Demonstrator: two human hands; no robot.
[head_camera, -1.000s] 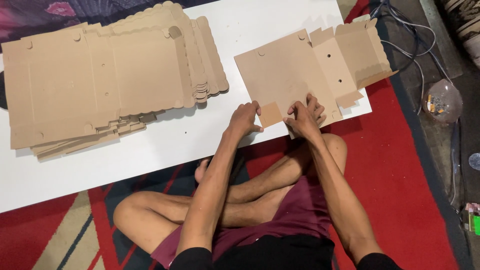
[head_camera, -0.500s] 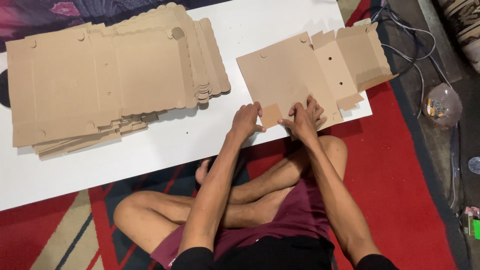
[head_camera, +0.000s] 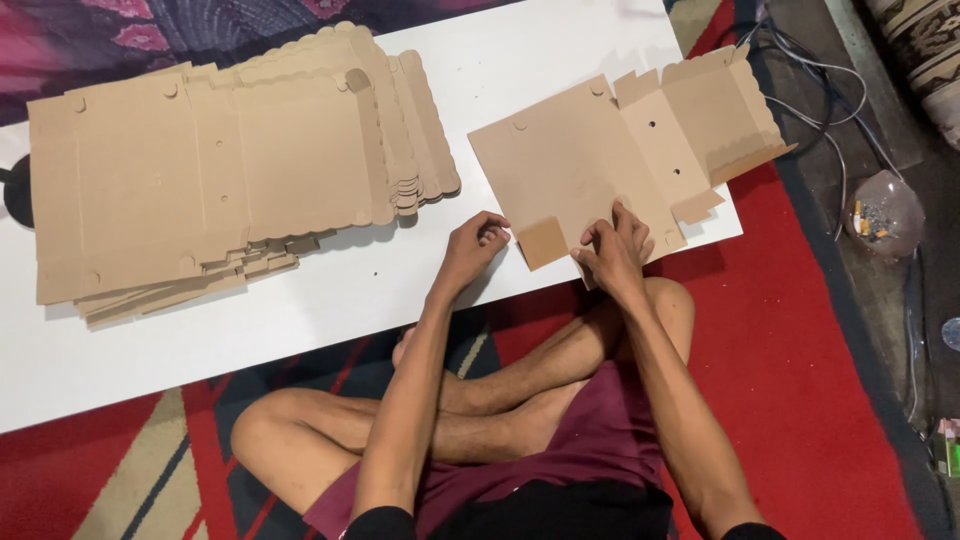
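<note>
From the head camera, the flat cardboard sheet (head_camera: 600, 170) is lying at the white table's (head_camera: 330, 300) near edge. The right hand (head_camera: 612, 250) is pinching its edge flap; the left hand (head_camera: 475, 245) is resting curled beside it. It looks light, bendable, best held by flaps.

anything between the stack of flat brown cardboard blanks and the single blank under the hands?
Head view: only bare white tabletop between the cardboard stack and the single flat cardboard blank; left hand sits at the gap's near end.
</note>
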